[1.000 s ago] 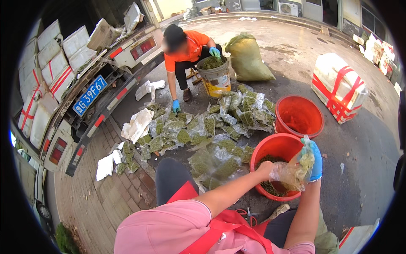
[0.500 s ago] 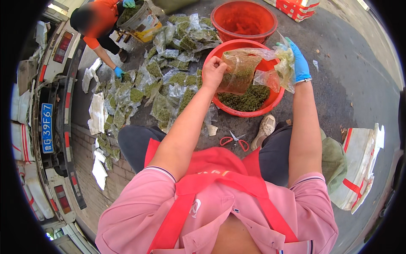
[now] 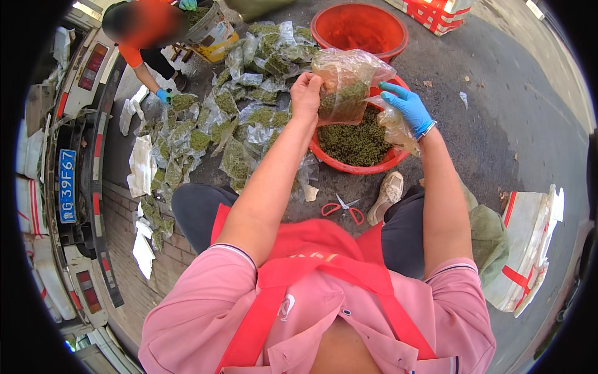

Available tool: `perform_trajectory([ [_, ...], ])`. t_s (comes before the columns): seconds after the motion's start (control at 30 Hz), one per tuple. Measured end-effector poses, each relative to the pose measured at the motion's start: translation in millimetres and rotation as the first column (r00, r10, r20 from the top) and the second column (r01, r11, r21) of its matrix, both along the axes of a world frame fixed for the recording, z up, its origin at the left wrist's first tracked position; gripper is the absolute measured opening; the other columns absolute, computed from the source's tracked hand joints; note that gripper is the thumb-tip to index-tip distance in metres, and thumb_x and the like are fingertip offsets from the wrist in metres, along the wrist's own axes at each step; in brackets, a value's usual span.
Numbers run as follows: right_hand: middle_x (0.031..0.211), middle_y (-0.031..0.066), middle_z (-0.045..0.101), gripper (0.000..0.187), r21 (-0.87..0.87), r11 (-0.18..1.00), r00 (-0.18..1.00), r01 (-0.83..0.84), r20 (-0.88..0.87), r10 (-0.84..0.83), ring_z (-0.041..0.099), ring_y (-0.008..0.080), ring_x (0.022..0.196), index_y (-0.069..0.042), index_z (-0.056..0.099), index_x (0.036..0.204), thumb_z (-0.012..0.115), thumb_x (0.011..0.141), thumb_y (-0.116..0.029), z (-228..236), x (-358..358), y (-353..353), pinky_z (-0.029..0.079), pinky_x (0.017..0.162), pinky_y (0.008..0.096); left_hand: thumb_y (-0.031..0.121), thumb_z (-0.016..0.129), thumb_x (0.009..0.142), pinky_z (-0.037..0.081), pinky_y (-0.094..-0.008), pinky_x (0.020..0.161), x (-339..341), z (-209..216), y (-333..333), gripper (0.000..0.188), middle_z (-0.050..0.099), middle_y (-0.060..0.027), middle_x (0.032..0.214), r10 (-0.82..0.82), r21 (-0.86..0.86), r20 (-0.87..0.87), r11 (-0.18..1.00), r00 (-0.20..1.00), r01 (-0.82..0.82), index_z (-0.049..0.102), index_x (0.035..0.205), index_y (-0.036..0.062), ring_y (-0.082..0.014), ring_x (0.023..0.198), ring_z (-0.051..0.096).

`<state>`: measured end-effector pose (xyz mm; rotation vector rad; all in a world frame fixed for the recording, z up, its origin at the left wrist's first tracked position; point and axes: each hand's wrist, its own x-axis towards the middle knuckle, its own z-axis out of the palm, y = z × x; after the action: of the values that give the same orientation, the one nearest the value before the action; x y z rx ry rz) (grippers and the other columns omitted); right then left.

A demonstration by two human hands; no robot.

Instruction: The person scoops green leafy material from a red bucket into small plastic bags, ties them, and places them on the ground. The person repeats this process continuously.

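My bare left hand [image 3: 306, 96] pinches the left edge of a clear plastic bag [image 3: 349, 84] with green bits clinging inside. The bag is held up over a red tub [image 3: 403, 159] partly filled with small green grains, like peppercorns [image 3: 354, 142]. At the bag's right side, my right hand [image 3: 408, 107], in a blue glove, has its fingers pointing left towards it. Crumpled clear plastic [image 3: 398, 132] hangs from beneath that palm, gripped by the hand. Red-handled scissors [image 3: 342, 209] lie on the ground between my feet.
A second red tub [image 3: 358, 28] stands behind. Many flat bags of green stuff [image 3: 237, 162] cover the ground at left. A co-worker in orange [image 3: 140, 56] reaches among them, beside a bucket [image 3: 212, 37]. Foam boxes [image 3: 520, 249] stand right; a truck [image 3: 93, 156] is parked left.
My right hand has come down and left, towards the bag. The bag has risen and spread open in my left hand. The co-worker's gloved hand has shifted a little left and up.
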<state>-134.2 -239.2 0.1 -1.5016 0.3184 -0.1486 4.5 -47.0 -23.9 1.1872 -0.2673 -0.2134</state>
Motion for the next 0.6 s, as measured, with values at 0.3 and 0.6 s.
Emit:
perform_trajectory([
  [0.3, 0.095, 0.0068, 0.063, 0.036, 0.052, 0.999, 0.999, -0.003, -0.038, 0.005, 0.058, 0.0144, 0.086, 0.0, 0.056, 0.111, 0.062, 0.079, -0.015, -3.6, 12.2, 9.6, 0.045, 0.079, 0.0274, 0.025, 0.055, 0.084, 0.043, -0.0237, 0.065, -2.2, -6.6, 1.5, 0.018, 0.058, 0.0009, 0.08, -0.147, -0.139, -0.16, 0.982, 0.976, 0.125, 0.057, 0.084, 0.0071, -0.0093, 0.069, 0.053],
  [0.6, 0.082, 0.0081, 0.064, 0.014, -0.417, 0.909, 0.997, 0.03, -0.058, -0.059, 0.061, 0.0188, 0.074, -0.004, 0.065, 0.081, 0.064, 0.074, -0.017, -3.1, 17.1, 17.4, 0.048, 0.07, 0.0303, 0.024, 0.052, 0.081, 0.039, -0.0236, 0.065, -9.0, -36.5, 15.7, 0.022, 0.058, 0.0019, 0.083, -0.148, 0.311, -0.294, 0.919, 0.944, 0.241, 0.058, 0.095, 0.0085, -0.0089, 0.073, 0.053],
])
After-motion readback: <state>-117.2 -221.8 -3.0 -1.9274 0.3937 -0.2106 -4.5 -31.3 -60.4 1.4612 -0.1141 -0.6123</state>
